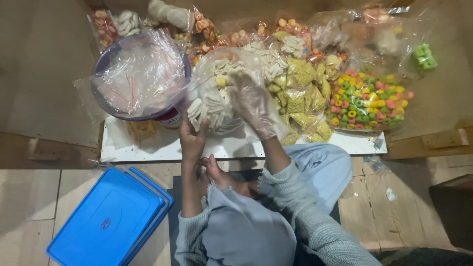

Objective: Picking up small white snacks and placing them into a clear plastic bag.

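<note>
At frame centre, a clear bag of pale stick crackers (214, 101) is gripped from below by the bare left hand (192, 140), fingers clenched on its plastic, while the plastic-gloved right hand (253, 106) is pushed inside, its fingers' state unclear. Blue lids (106, 219) lie lower left.

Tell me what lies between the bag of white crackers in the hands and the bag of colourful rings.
In the head view, a clear bag of yellow square snacks lies between them.

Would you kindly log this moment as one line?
left hand: holds clear plastic bag of pale stick crackers | right hand: gloved, inside bag
</note>
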